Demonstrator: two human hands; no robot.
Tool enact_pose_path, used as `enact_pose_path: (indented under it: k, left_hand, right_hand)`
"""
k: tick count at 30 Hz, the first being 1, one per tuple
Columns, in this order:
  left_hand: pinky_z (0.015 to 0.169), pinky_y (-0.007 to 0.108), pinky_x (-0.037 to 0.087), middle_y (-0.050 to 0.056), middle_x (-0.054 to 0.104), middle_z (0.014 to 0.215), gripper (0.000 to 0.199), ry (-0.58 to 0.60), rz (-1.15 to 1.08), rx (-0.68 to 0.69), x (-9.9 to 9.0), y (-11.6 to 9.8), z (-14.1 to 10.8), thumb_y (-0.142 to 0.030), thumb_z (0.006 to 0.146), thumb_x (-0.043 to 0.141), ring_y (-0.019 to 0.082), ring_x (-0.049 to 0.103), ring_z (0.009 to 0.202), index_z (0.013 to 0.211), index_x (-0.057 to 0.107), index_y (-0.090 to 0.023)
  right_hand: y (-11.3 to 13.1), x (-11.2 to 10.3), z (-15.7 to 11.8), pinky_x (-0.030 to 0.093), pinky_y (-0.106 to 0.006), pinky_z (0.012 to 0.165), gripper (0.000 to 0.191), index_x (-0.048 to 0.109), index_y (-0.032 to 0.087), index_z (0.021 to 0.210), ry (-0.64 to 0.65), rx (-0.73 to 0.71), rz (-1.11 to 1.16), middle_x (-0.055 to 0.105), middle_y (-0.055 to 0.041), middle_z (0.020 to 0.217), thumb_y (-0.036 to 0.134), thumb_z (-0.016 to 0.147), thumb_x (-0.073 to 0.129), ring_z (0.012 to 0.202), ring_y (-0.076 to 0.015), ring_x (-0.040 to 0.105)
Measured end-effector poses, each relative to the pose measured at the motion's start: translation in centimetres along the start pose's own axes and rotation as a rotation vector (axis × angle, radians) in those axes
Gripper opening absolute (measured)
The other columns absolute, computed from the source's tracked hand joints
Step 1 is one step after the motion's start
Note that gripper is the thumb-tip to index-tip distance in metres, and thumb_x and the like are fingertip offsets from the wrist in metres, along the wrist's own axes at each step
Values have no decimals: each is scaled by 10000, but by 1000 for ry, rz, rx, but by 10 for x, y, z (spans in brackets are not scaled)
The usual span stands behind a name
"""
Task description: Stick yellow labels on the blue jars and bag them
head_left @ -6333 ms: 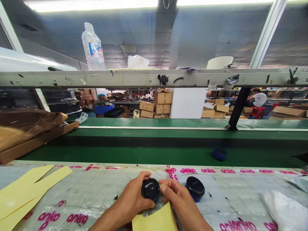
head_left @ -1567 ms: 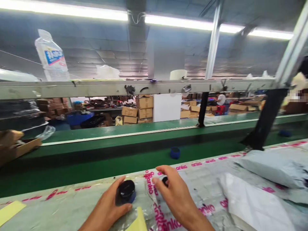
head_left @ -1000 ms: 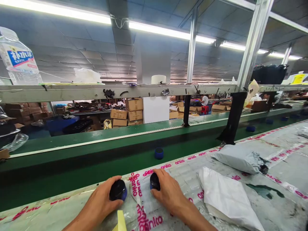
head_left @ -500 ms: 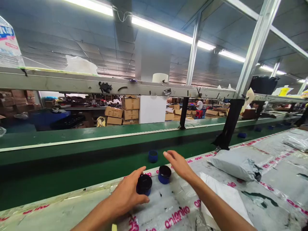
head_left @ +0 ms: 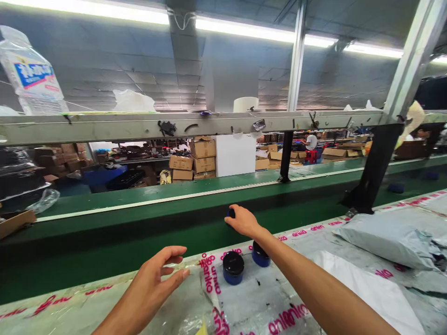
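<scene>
My right hand point(head_left: 245, 220) reaches over the green conveyor belt point(head_left: 195, 232), its fingers closed round a small dark-blue round part point(head_left: 231, 213), mostly hidden by the hand. Nearer me, on the plastic-covered table point(head_left: 181, 307), stands a blue round container with a glossy black top point(head_left: 233, 267). Just right of it sits a second such container point(head_left: 260, 253), partly covered by my right forearm. To the left of both, my left hand point(head_left: 157, 279) hovers above the table edge with fingers apart and nothing in it.
A grey plastic bag point(head_left: 387, 239) and a white sheet point(head_left: 370, 284) lie on the table at right. A black-wrapped post point(head_left: 375, 172) rises beside the belt. More blue parts point(head_left: 396, 187) sit farther along it. A metal shelf rail point(head_left: 209, 124) crosses above, bearing a plastic bottle point(head_left: 33, 74).
My left hand has let go of the near container and drawn back left. My right hand has reached forward and closed on the blue part on the belt. The view has turned slightly left.
</scene>
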State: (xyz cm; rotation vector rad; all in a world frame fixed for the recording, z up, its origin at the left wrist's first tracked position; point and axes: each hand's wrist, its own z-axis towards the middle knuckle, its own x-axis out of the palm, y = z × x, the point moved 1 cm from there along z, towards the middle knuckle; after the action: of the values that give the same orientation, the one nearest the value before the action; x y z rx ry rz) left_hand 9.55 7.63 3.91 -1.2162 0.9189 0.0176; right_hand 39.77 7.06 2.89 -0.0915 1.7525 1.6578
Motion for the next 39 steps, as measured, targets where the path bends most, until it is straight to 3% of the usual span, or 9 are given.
enact_pose_path:
  k: [2,6,10,12,16,22,27,32,39]
  left_hand:
    - [1048,463,498,111,598,1389,559,-29,-41,48,4,-1,-5,-542,843,644,309,603,1233,1309,557,-246]
    - [1063,438,495,127,492,1505,822,-96,-245,136,17,-15,-16,-429,775,755,302,505,1355,1476,368,-248]
    - [1018,391,522,94,625,1350,670,-96,-409,151,27,-29,-32,-356,769,760,254,635,1186,1362,475,-230]
    - [1002,374,523,69,666,1270,606,-128,-391,132,28,-27,-40,-304,740,775,235,664,1118,1283,516,-231]
    - [992,382,509,70,649,1284,591,-172,-239,83,20,-6,-49,-248,718,766,244,651,1127,1256,522,-234]
    - [1028,411,469,103,667,1285,597,-161,20,21,21,18,-50,-206,686,751,298,621,1181,1258,582,-199]
    - [1033,381,462,56,680,1270,603,-102,31,63,32,14,-49,-162,666,745,277,626,1160,1250,611,-231]
    - [1094,368,424,30,650,1338,689,0,54,130,48,13,-44,-74,618,731,264,586,1239,1272,618,-259]
    - [1173,415,352,72,577,1448,816,4,97,83,62,19,-41,-129,608,783,297,512,1339,1383,542,-220]
  right_hand:
    - [20,9,-28,564,-443,919,428,509,176,1329,48,-44,203,590,-119,1348,290,935,634,1154,-261,627]
    - [55,39,-100,600,-342,818,431,492,185,1246,209,-102,566,656,-103,1260,332,857,603,1085,-228,680]
    - [64,64,-151,565,-313,825,530,515,202,1199,270,-13,908,667,-93,1217,433,760,702,1057,-221,679]
    - [60,65,-163,537,-341,872,568,538,203,1230,236,0,828,668,-99,1225,507,778,698,1090,-238,659]
    - [41,53,-179,464,-418,967,499,595,218,1247,35,-122,192,672,-113,1255,585,923,499,1157,-281,617]
    - [6,60,-208,470,-392,801,587,537,207,1363,212,-87,-409,763,-109,1059,313,792,626,934,-312,708]
    - [-23,68,-220,448,-290,644,545,554,229,1306,249,-101,-285,764,-20,897,129,773,501,781,-217,710]
    - [-39,60,-229,485,-282,642,347,665,242,1111,170,-99,-159,766,-31,899,224,800,513,713,-190,691]
    - [-41,54,-230,473,-292,619,364,658,234,1109,132,-90,-62,746,-19,862,317,793,496,705,-190,672]
